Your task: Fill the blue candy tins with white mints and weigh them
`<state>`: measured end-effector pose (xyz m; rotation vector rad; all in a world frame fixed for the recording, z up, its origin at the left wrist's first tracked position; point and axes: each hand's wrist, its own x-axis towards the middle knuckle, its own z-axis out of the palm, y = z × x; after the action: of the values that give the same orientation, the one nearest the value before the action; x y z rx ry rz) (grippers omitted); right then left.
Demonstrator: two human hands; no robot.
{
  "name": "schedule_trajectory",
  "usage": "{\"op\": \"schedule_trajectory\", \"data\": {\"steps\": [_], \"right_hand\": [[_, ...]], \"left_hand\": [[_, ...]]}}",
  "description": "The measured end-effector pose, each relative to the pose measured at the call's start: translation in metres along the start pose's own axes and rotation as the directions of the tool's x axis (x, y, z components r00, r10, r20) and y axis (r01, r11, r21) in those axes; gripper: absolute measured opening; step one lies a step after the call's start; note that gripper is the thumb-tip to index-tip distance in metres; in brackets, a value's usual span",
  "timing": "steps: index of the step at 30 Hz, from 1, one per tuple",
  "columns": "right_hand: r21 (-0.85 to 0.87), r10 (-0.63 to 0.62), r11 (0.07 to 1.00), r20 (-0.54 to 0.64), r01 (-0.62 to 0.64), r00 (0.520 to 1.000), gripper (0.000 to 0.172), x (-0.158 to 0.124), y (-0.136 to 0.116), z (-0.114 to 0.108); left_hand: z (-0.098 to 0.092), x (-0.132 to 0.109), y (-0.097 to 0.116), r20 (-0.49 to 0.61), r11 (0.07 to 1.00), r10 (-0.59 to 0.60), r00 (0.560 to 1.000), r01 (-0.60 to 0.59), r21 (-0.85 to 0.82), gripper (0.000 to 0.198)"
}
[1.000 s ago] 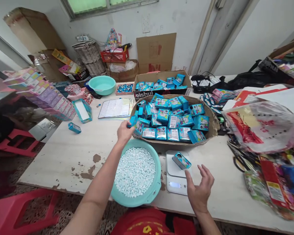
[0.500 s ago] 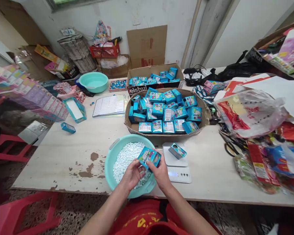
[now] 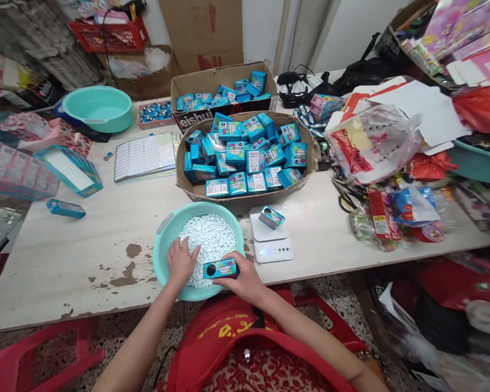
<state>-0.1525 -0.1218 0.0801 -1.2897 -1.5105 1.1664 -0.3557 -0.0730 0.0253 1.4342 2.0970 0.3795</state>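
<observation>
Head view: right grip (image 3: pixel 245 279) is clamping a blue tin (image 3: pixel 222 268), likely light, stiff, slick, best held by its long sides. Left grip (image 3: pixel 182 262), fingers apart, is touching white candies (image 3: pixel 213 235) beside it.

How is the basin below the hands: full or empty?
Partly filled: the basin holds white pieces, with bare inner wall above them.
</observation>
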Motion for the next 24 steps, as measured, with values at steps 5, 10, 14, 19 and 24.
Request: {"op": "schedule_trajectory", "data": {"steps": [5, 10, 14, 19, 24], "right_hand": [[0.192, 0.217, 0.962, -0.097, -0.196, 0.971, 0.044, -0.005, 0.007, -0.001], [0.257, 0.289, 0.936, -0.165, -0.242, 0.943, 0.042, 0.001, 0.007, -0.005], [0.215, 0.345, 0.93, -0.223, -0.299, 0.912, 0.043, 0.011, 0.009, -0.01], [0.051, 0.184, 0.983, -0.222, -0.177, 0.958, 0.038, 0.029, 0.011, -0.011], [-0.14, 0.021, 0.99, -0.086, -0.032, 0.996, 0.028, 0.043, 0.01, 0.009]], "left_hand": [[0.032, -0.003, 0.012, 0.004, 0.909, -0.065, 0.998, 0.057, 0.414, 0.063], [0.053, -0.022, 0.042, 0.138, 0.99, 0.037, 0.99, -0.056, 0.133, 0.031], [0.052, -0.009, 0.042, 0.156, 0.914, -0.039, 0.987, 0.098, -0.395, 0.004], [0.021, 0.009, 0.043, 0.166, 0.765, -0.129, 0.978, 0.205, -0.611, 0.027], [-0.027, -0.001, 0.072, 0.19, 0.309, -0.055, 0.98, 0.198, -0.93, 0.031]]}}
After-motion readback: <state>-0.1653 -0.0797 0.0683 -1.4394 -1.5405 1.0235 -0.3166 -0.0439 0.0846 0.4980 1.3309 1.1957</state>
